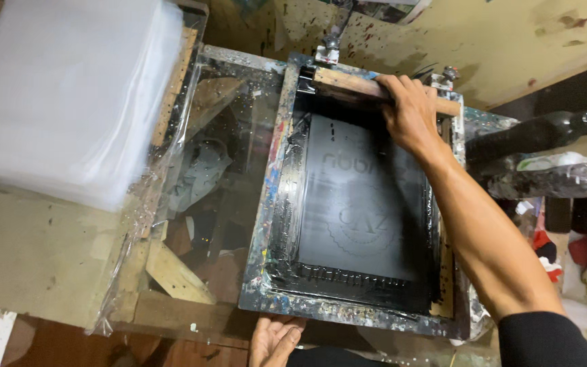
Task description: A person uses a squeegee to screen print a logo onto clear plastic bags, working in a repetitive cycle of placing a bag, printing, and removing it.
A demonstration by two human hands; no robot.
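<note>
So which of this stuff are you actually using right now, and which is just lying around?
In use:
right hand gripping the wooden squeegee
left hand at the near edge of the ink-stained screen frame
black mesh screen

Lying about:
stack of clear plastic sheets, left
dark bottle and clear bottle, right
paint-spattered wall

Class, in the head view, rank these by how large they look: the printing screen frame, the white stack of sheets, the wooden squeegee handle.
1. Printing screen frame
2. White stack of sheets, though it sits nearer the camera
3. Wooden squeegee handle
</note>
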